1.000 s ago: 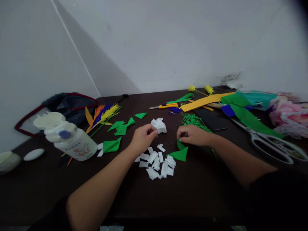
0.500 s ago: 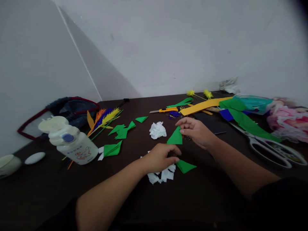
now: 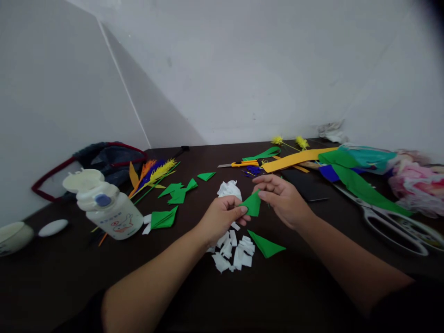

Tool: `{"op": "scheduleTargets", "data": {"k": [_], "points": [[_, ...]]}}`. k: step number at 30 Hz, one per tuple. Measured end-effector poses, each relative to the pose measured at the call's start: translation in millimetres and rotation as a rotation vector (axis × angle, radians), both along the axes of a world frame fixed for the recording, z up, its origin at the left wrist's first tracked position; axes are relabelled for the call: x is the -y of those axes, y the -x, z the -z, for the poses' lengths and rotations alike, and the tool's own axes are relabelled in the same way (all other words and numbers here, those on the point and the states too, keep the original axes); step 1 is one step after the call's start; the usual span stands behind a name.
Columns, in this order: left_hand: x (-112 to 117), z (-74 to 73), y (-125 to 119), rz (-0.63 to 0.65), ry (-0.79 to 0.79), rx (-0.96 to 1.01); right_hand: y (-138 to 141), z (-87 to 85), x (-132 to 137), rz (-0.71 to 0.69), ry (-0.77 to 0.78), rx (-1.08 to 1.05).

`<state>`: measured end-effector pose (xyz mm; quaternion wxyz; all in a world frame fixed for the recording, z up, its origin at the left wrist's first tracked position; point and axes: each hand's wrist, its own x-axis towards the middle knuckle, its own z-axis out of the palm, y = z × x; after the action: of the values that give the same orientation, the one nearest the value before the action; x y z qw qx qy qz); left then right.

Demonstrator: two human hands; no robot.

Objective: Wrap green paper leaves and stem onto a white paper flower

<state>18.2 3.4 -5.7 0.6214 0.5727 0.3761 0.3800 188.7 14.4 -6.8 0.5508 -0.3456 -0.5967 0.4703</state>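
Note:
Between my two hands is a small green piece of crepe paper [image 3: 252,206], held above the dark table. My left hand [image 3: 222,216] pinches its left corner between thumb and fingers. At its upper right corner, my right hand [image 3: 282,200] grips it with thumb and forefinger, the other fingers bent loosely. Beneath my hands lie torn white paper scraps [image 3: 227,256]. A folded green triangle [image 3: 266,244] rests just right of the scraps. Behind my left hand sits a crumpled white paper ball [image 3: 229,188], partly covered.
Left stand a white bottle [image 3: 116,219] with its lid up and several green paper pieces [image 3: 164,218]. Orange, purple and yellow paper stalks [image 3: 152,173] lie behind. A yellow cutter [image 3: 244,163] with bared blade lies at the back; large scissors [image 3: 391,224] lie right.
My left hand has come up from beside the green triangle on the table and taken hold of the green piece in my right hand. The view has shifted slightly.

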Motion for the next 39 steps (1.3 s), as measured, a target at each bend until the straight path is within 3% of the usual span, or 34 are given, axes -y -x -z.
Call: {"op": "scheduleTargets", "data": {"k": [10, 16, 19, 22, 24, 30, 33, 39], "points": [[-4, 2.7, 8, 0.142, 0.012, 0.015, 5, 2.2, 0, 0.081, 0.003, -0.006], [-14, 6.6, 10, -0.04, -0.127, 0.013, 15, 5.7, -3, 0.084, 0.026, 0.044], [-24, 6.4, 18, -0.182, -0.183, -0.007, 14, 11.5, -10, 0.073, -0.011, 0.275], [-33, 6.8, 28, -0.26, -0.215, -0.002, 15, 20.0, -16, -0.16, -0.22, 0.717], [-37, 8.5, 32, -0.272, -0.213, -0.008, 19, 26.6, -18, -0.276, -0.362, 0.898], [-39, 15.0, 31, -0.234, -0.184, -0.044, 31, 38.5, -20, -0.228, -0.51, 1.028], [-37, 15.7, 29, -0.184, -0.137, -0.033, 28, 37.4, -21, -0.175, -0.443, 0.909], [-30, 12.0, 27, -0.096, 0.032, 0.099, 21, 37.7, -20, -0.175, -0.044, 0.565]]}}
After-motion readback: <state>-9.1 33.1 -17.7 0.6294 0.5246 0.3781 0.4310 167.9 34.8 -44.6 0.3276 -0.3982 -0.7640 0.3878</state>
